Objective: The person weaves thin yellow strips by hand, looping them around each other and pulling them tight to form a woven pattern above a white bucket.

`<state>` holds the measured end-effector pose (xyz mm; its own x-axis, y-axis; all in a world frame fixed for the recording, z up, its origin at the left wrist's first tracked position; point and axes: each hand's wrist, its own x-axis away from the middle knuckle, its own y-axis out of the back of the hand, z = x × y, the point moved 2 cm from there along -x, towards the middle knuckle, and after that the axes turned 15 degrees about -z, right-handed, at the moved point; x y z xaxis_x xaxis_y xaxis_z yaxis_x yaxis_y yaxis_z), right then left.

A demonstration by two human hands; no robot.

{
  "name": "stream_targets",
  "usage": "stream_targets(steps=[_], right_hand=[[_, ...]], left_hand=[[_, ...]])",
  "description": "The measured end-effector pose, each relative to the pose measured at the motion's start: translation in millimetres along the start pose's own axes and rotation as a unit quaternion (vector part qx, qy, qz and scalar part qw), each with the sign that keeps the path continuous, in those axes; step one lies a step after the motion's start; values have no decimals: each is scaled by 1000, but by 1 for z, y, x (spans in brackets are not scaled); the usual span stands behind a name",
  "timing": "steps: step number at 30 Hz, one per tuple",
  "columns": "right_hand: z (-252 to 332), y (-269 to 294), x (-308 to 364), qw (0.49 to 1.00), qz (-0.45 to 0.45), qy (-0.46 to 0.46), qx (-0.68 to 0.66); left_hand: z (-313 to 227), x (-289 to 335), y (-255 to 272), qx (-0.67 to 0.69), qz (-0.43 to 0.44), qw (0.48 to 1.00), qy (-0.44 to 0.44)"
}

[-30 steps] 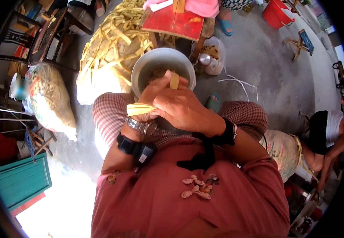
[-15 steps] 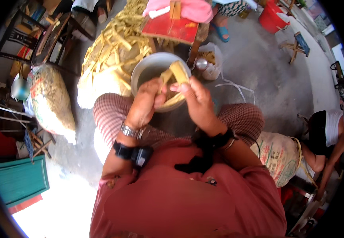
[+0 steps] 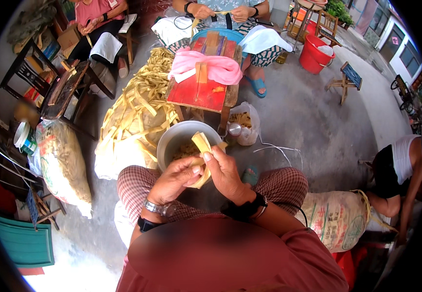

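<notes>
- A folded yellow strip (image 3: 201, 142) is pinched beneath the thumb of the right hand (image 3: 224, 171); its lower part is held at the curled fingers of the left hand (image 3: 176, 179).
- Both hands are angled inward, nearly meeting, with the forearms stretched forward.
- The strip is held over the grey pot (image 3: 168, 141).
- Beyond, a red-topped bench (image 3: 184, 95) is flanked by heaped yellow strips (image 3: 138, 104).

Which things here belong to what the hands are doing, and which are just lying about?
Likely part of the job:
- yellow strip, in the left hand and right hand
- pot below
- strip pile

Seemingly lying about:
- red bucket
- folding stool
</notes>
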<state>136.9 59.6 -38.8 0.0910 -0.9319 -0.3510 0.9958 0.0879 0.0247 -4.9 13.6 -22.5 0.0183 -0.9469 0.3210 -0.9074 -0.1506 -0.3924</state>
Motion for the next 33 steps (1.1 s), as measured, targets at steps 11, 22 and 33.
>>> stream_targets(steps=[11,22,33], right_hand=[[-11,14,-9,971,164,-172,-12],[11,32,-2,981,192,-39,-12],[10,31,2,986,166,-16,-25]], left_hand=[[-11,1,-4,-425,-69,784,-447],[14,2,-1,103,76,991,-33],[23,15,-6,162,40,986,-11]])
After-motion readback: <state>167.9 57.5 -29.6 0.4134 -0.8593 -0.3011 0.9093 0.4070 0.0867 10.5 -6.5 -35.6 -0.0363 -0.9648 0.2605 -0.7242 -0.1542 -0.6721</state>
